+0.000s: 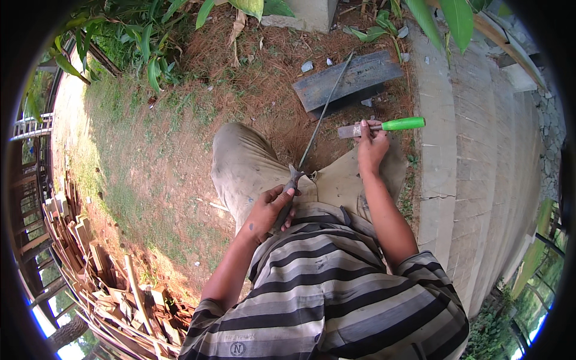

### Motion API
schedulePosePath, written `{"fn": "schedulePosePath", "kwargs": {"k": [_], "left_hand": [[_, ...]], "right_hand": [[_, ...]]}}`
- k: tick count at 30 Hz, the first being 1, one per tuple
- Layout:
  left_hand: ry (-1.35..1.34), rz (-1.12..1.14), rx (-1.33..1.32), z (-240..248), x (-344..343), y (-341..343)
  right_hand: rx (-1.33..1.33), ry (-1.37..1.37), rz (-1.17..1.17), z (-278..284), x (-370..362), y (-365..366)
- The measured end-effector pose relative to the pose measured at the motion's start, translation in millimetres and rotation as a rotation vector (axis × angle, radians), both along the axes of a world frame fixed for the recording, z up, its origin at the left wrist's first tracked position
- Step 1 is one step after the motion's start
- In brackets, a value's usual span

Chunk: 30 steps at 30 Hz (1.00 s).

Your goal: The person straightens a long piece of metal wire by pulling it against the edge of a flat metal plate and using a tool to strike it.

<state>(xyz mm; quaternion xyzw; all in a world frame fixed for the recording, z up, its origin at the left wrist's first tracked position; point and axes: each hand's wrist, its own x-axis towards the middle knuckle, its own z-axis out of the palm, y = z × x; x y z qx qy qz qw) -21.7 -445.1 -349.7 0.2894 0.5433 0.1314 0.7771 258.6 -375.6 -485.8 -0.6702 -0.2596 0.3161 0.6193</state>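
In my left hand [267, 211] is a dark handle [293, 176] with a flared, forked end, fingers wrapped around it. From that end a long, thin grey strip [327, 105], like a blade seen edge-on, runs away from me and crosses a dark grey slab [339, 83] on the ground. Whether strip and slab touch is hard to tell. My right hand [372, 147] is closed on a flat-bladed tool with a green handle [403, 123], gripped near the blade, so the handle points right and the flat grey end [348, 131] left. Its exact kind is unclear.
My bent legs in tan trousers [246, 159] frame the space below my hands. Concrete steps [474, 156] rise at the right. Scrap wood [108, 288] is heaped at the lower left. Leafy plants [144, 42] and a concrete post base [306, 15] stand at the far side.
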Motion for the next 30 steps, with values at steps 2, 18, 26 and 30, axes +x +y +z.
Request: {"fn": "schedulePosePath", "kwargs": {"k": [2, 18, 26, 30], "left_hand": [[0.306, -0.115, 0.241, 4.3, 8.0, -3.2], [0.449, -0.011, 0.902, -39.7, 47.5, -3.5], [0.278, -0.067, 0.500, -22.9, 34.7, -1.0], [0.311, -0.111, 0.685, -29.9, 19.9, -8.3]], "right_hand": [[-0.006, -0.021, -0.005, -7.5, 3.8, 0.2], [0.027, -0.125, -0.013, -19.1, 3.2, -0.4], [0.042, -0.042, -0.149, -17.5, 10.7, 0.2], [0.071, -0.012, -0.226, -8.2, 17.0, 5.0]]}}
